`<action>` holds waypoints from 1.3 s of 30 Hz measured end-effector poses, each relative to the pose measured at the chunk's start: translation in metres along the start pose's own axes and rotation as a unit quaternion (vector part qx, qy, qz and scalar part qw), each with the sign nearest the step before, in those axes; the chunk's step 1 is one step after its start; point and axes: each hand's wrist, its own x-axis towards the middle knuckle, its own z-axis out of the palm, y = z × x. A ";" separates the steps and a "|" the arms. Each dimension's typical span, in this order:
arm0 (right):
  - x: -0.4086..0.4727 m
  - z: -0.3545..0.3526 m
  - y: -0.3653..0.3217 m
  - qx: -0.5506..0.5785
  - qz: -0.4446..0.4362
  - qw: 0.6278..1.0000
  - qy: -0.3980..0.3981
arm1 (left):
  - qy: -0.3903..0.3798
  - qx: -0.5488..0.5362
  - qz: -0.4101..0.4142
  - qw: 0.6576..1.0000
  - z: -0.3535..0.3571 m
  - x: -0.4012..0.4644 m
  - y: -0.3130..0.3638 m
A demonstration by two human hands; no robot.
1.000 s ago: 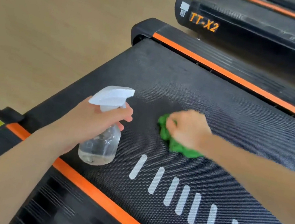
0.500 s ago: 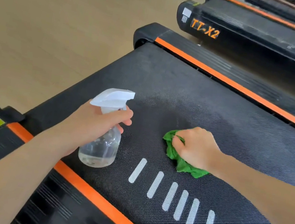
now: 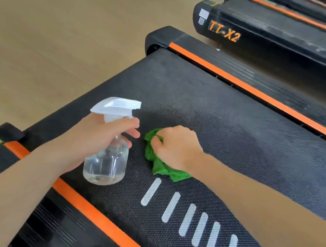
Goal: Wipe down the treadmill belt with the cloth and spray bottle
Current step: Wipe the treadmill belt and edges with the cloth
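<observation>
Head: left hand (image 3: 98,140) grips spray bottle (image 3: 105,163); right hand (image 3: 175,147) presses cloth (image 3: 161,166).

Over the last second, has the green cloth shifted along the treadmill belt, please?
Yes. The green cloth under the right hand has slid toward the white stripes and the spray bottle.

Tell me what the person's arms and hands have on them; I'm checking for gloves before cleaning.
Nothing is worn: the left hand and right hand are bare, without gloves, rings or watches. Both forearms are bare too, with no sleeves in view.
</observation>
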 end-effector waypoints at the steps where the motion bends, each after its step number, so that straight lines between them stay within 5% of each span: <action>1: 0.004 -0.002 0.009 -0.011 -0.001 1.000 0.000 | 0.003 -0.013 -0.003 1.000 -0.002 0.001 -0.001; 8: 0.068 -0.017 0.079 0.033 0.253 0.966 0.045 | 0.005 -0.052 -0.016 0.999 -0.018 -0.011 -0.010; 17: -0.032 0.004 -0.041 0.002 -0.057 0.998 -0.012 | 0.027 -0.042 -0.040 0.998 -0.042 0.000 -0.006; 20: 0.002 -0.002 -0.020 -0.036 -0.054 0.998 -0.013 | 0.035 -0.066 -0.051 0.996 -0.055 -0.006 -0.011; 24: 0.092 -0.010 0.014 0.014 0.115 0.993 0.036 | 0.042 -0.108 -0.052 0.992 -0.066 -0.017 -0.010; 27: 0.116 -0.006 0.007 0.035 0.161 0.985 0.047 | 0.046 -0.097 -0.045 0.993 -0.066 -0.019 -0.008; 35: -0.013 0.007 -0.049 0.013 -0.039 0.999 0.001 | 0.029 -0.035 -0.031 0.999 -0.047 -0.010 -0.005; 39: 0.032 0.001 -0.028 -0.018 -0.028 0.999 0.015 | 0.034 -0.035 -0.027 0.998 -0.051 -0.010 -0.005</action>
